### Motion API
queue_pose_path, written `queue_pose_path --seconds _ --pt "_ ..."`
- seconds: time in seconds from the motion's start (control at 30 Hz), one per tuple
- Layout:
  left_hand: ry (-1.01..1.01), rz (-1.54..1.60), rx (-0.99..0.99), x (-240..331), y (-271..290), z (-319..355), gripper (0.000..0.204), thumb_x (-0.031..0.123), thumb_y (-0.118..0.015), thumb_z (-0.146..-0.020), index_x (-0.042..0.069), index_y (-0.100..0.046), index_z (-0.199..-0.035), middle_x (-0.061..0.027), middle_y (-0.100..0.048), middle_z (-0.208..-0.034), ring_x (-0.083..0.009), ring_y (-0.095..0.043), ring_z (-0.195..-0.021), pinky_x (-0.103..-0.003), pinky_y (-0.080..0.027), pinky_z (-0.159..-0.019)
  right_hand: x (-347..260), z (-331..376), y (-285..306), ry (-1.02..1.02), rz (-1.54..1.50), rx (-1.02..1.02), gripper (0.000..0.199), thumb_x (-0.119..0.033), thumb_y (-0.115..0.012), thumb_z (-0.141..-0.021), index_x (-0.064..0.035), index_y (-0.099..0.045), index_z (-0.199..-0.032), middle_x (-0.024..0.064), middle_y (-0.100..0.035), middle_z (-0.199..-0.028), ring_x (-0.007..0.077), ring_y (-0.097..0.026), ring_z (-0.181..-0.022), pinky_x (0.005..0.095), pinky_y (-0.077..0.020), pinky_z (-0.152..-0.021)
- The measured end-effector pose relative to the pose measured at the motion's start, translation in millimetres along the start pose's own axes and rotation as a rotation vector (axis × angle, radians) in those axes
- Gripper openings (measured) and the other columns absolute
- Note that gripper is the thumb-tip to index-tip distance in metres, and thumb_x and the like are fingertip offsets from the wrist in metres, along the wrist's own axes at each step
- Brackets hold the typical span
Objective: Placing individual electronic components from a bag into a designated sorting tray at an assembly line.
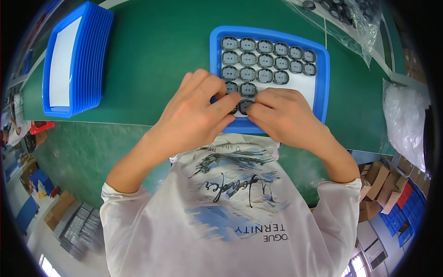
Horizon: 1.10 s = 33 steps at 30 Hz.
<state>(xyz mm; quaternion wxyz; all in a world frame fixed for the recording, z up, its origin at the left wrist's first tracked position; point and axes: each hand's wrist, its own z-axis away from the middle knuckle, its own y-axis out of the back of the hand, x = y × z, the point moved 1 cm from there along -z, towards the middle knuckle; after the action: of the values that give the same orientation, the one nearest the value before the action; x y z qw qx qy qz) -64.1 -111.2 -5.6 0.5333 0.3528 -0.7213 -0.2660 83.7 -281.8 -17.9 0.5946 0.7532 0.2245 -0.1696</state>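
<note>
A shallow blue tray [326, 83] with a white liner lies near the table's front edge. Small dark oval plastic parts [265, 60] with grey centres stand in it in rows. At the tray's front left corner, the bent fingers of my left hand [196, 108] close around one such part, mostly hidden by the thumb and forefinger. Beside it, the thumb and fingers of my right hand [286, 113] pinch the right side of another dark oval part [245, 107] in the front row. Both hands reach over the tray's near rim, fingertips close together.
A stack of blue trays [92, 60] with a white liner on top stands at the left of the green table [157, 51]. A clear plastic bag [355, 30] with dark parts lies at the far right. White plastic wrapping [406, 120] hangs by the right edge; cardboard boxes [383, 184] stand below.
</note>
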Motion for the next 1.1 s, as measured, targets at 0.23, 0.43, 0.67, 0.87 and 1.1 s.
queue_pose_path --seconds 0.23,0.43,0.67,0.87,1.1 --pt "-0.064 -0.073 -0.001 -0.2 -1.3 -1.8 0.034 0.006 -0.082 -0.066 0.004 -0.072 -0.098 -0.007 -0.053 -0.089 -0.0264 -0.052 -0.086 -0.039 -0.041 -0.075 0.9 0.9 3.0 -0.032 0.036 0.005 0.014 -0.008 -0.076 -0.075 -0.0053 -0.063 -0.081 0.0068 -0.051 -0.074 0.0251 -0.058 -0.065 0.0382 -0.0474 -0.054" --pt "-0.042 -0.009 0.042 -4.8 21.7 -35.5 0.031 0.007 -0.081 -0.07 0.003 -0.071 -0.099 -0.0088 -0.059 -0.09 -0.0302 -0.056 -0.085 -0.042 -0.047 -0.077 43.0 -4.1 62.7 -0.292 -0.031 0.331 0.02 -0.007 -0.077 -0.082 -0.0041 -0.071 -0.101 0.0079 -0.066 -0.082 0.0186 -0.063 -0.068 0.0305 -0.0503 -0.061" --pt "-0.057 -0.211 0.244 -76.7 -20.5 -225.9 0.018 0.009 -0.061 -0.084 0.002 -0.071 -0.098 -0.019 -0.065 -0.097 -0.042 -0.067 -0.088 -0.051 -0.054 -0.081 166.2 -46.5 77.8 -0.649 0.483 0.412 0.034 -0.025 -0.075 -0.085 -0.0015 -0.068 -0.109 0.02 -0.068 -0.096 0.0381 -0.067 -0.09 0.0458 -0.0533 -0.079" --pt "0.017 -0.616 0.23 -93.1 -58.9 -296.0 0.02 0.009 -0.065 -0.079 0.002 -0.071 -0.096 -0.0185 -0.066 -0.102 -0.0349 -0.071 -0.087 -0.047 -0.055 -0.078 149.7 -16.7 84.3 -0.559 0.051 0.628 0.025 -0.009 -0.072 -0.085 -0.0027 -0.073 -0.109 0.0107 -0.061 -0.092 0.0226 -0.066 -0.079 0.0347 -0.0524 -0.074" --pt "-0.022 -0.598 0.152 -93.7 -63.6 -295.0 0.021 0.008 -0.067 -0.078 0.0 -0.07 -0.097 -0.0189 -0.065 -0.104 -0.0348 -0.071 -0.089 -0.045 -0.054 -0.081 93.1 36.7 91.2 -0.573 -0.644 0.74 0.04 0.005 -0.07 -0.088 0.0025 -0.061 -0.127 0.0069 -0.059 -0.106 0.021 -0.067 -0.104 0.0318 -0.0535 -0.09"
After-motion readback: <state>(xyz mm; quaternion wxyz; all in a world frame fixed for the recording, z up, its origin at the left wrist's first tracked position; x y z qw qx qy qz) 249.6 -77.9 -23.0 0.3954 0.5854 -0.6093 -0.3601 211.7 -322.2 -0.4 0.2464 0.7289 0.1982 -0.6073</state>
